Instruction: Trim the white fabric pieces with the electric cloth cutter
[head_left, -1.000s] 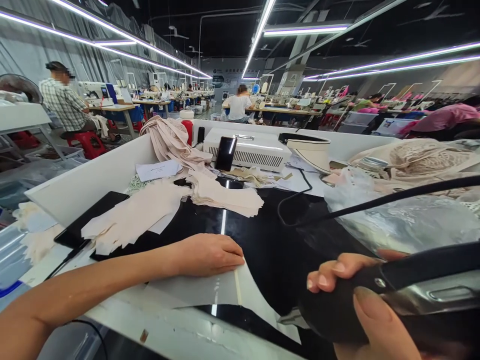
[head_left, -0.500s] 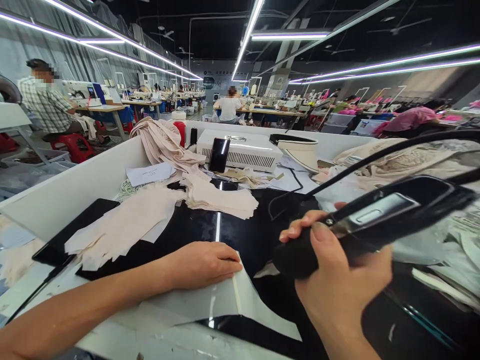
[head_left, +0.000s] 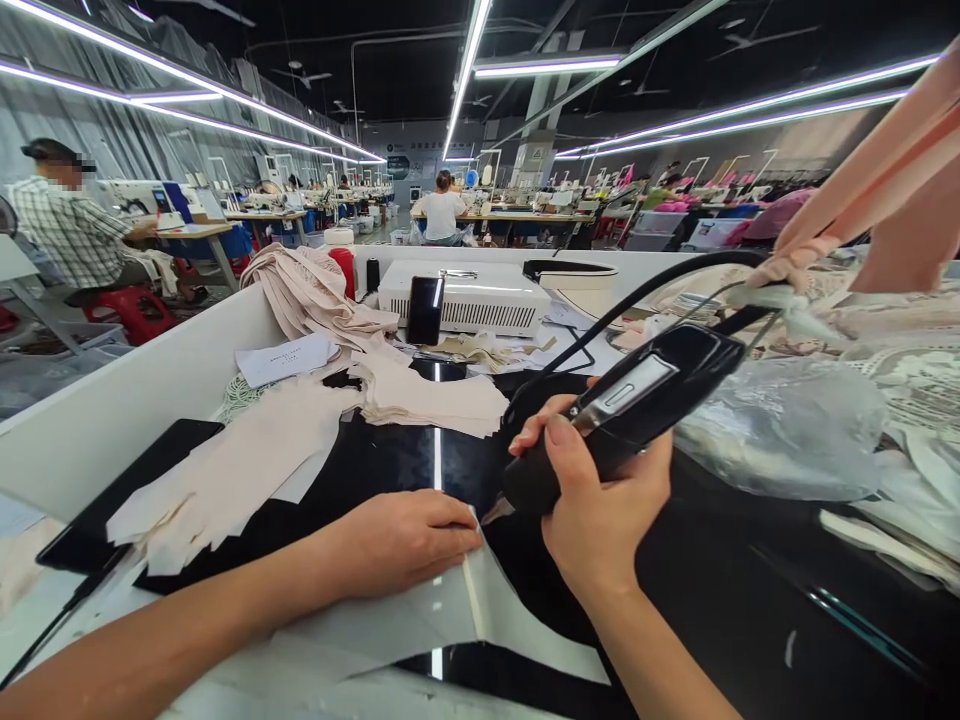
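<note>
A thin white fabric piece with a cream strip along its fold lies on the shiny black work surface. My left hand rests on it, fingers pressed together, their tips gripping the piece at its upper corner. In my right hand is a black corded iron with a silver panel, held by its dark handle with my thumb on top. Its pale pointed tip is just right of the fabric corner, apart from it. Most of the iron's underside is hidden.
Stacked pale pink fabric pieces lie beyond my left hand. Behind them are a phone and a white vented box. The thick cable hangs from pink cloth ties. A clear plastic bag is at right; people sit at sewing stations beyond.
My right hand has brought the iron left, closer to the fabric corner. The pink cloth ties have come into view at upper right. My left hand keeps its place on the fabric.
</note>
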